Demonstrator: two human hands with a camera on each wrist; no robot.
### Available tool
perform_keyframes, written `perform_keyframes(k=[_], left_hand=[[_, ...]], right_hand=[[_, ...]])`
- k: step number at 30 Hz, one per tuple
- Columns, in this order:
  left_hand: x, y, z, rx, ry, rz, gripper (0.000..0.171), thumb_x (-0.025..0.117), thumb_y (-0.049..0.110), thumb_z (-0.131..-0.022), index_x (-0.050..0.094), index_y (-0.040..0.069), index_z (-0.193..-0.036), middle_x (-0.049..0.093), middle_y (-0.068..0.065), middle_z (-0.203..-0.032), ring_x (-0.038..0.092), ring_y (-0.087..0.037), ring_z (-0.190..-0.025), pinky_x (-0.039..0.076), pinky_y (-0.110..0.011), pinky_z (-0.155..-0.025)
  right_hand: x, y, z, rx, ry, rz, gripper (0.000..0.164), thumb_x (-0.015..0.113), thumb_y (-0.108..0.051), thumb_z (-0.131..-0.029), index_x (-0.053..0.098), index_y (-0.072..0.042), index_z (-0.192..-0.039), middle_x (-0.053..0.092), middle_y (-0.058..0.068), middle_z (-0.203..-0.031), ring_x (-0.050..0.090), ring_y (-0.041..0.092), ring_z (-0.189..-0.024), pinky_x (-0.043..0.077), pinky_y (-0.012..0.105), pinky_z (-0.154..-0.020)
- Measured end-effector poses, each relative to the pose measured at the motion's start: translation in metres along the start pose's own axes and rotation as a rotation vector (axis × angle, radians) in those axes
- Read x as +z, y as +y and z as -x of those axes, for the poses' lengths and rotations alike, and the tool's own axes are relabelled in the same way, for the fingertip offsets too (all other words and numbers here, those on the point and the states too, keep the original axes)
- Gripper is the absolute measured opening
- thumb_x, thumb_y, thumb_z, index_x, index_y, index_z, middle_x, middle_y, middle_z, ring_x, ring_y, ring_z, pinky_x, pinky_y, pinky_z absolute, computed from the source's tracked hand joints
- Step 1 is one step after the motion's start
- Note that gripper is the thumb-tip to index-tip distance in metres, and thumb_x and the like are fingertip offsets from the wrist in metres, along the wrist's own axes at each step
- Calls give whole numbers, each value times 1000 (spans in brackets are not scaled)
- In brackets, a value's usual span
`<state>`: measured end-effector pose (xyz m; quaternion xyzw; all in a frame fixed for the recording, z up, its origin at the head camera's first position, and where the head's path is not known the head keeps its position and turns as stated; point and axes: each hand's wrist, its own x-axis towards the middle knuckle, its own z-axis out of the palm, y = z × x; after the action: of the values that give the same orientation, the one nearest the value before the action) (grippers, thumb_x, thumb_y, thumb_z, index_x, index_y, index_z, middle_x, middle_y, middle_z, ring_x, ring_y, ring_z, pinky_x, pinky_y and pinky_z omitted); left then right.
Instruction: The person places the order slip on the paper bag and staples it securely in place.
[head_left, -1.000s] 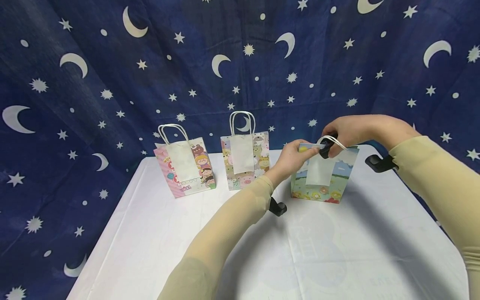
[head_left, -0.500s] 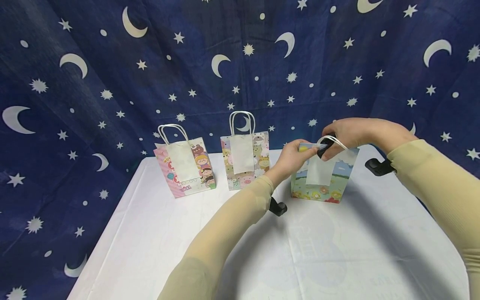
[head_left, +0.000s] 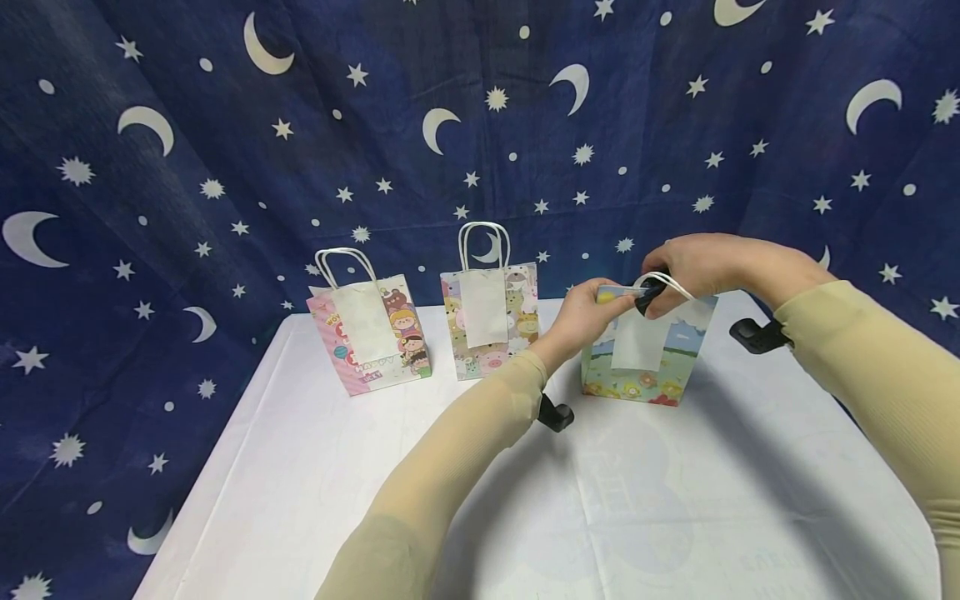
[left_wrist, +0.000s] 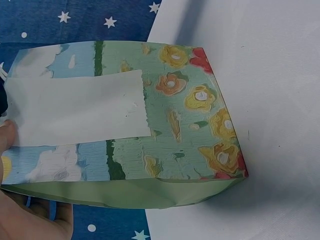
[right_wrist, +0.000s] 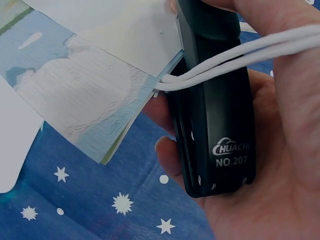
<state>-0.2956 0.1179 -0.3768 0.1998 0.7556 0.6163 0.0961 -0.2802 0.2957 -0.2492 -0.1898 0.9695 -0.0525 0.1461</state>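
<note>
A paper gift bag (head_left: pixel 682 346) with a sky-and-flower print stands upright at the table's right. My left hand (head_left: pixel 581 312) pinches its top edge at the left corner, thumb in front; in the left wrist view the fingers (left_wrist: pixel 62 217) show behind the bag. In my right hand (head_left: pixel 701 265) is a black stapler (right_wrist: pixel 220 115), marked HUACHI NO.207. Its jaws sit over the bag's top edge, beside the white rope handles (right_wrist: pixel 250 56), which cross in front of the stapler. Part of the stapler's far end is hidden behind the bag and fingers.
An animal-print gift bag (head_left: pixel 528 308) stands upright mid-table, and a pink cartoon bag (head_left: pixel 412 329) stands to its left, both with handles up. A white cloth covers the table (head_left: pixel 300 500). Behind hangs a blue moon-and-star curtain (head_left: pixel 637 142).
My right wrist has dipped slightly, and the stapler has shifted a little to the left at the bag's top. The left hand and all three bags hold their places.
</note>
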Motion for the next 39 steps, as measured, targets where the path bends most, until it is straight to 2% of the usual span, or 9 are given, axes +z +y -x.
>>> perform_keyframes(k=[7, 14, 19, 22, 26, 30, 34, 39], left_hand=[[0, 0, 0, -7, -2, 2, 24, 70, 32, -99, 66, 14, -115, 66, 0, -84, 56, -12, -70, 46, -25, -60], [-1, 1, 2, -21, -4, -20, 41, 70, 35, -99, 60, 10, -131, 59, -3, -71, 57, -14, -68, 46, -25, -64], [-1, 1, 2, -25, -1, -37, 45, 70, 36, -99, 59, 9, -134, 62, -2, -81, 58, -12, -75, 47, -26, -68], [-1, 1, 1, -34, 8, -48, 53, 70, 38, -99, 57, 7, -139, 64, 1, -96, 59, -11, -82, 49, -27, -73], [-1, 0, 1, -43, 16, -57, 59, 70, 39, -98, 53, 6, -145, 63, 2, -104, 60, -11, -88, 51, -28, -78], [-1, 0, 0, -38, 12, -54, 59, 70, 38, -99, 52, 5, -144, 63, 0, -93, 60, -12, -84, 51, -27, -78], [0, 0, 1, -32, 17, -53, 56, 69, 38, -99, 54, 6, -143, 63, 0, -91, 60, -11, -81, 50, -26, -76], [0, 1, 1, -29, 11, -48, 57, 69, 37, -100, 53, 5, -144, 60, -2, -82, 59, -13, -72, 49, -26, -70]], right_hand=[[0, -1, -1, -1, -32, -8, 59, 88, -42, -78, 70, -4, -119, 69, 1, -97, 63, 21, -83, 53, 45, -73], [0, -1, -3, -12, -18, 31, 53, 88, -41, -78, 71, -7, -114, 69, 1, -94, 62, 20, -81, 53, 43, -71], [0, 0, -3, -25, -16, 48, 53, 88, -42, -78, 71, -6, -111, 69, 0, -92, 61, 20, -78, 52, 42, -68], [1, -1, -3, -24, -12, 61, 53, 88, -43, -78, 71, -5, -111, 69, 0, -91, 61, 20, -78, 52, 42, -68], [1, -2, -2, -18, -7, 65, 52, 88, -43, -78, 71, -6, -111, 68, 0, -91, 61, 20, -77, 52, 42, -67], [1, -3, -2, -16, -4, 60, 48, 87, -43, -79, 72, -8, -108, 68, -1, -89, 60, 20, -76, 50, 41, -65], [2, -2, -1, -13, 4, 58, 45, 86, -43, -79, 71, -10, -105, 67, -2, -88, 59, 20, -75, 49, 40, -63], [4, -2, -2, -21, 18, 61, 40, 85, -42, -80, 71, -11, -101, 66, -1, -84, 58, 21, -73, 47, 40, -62]])
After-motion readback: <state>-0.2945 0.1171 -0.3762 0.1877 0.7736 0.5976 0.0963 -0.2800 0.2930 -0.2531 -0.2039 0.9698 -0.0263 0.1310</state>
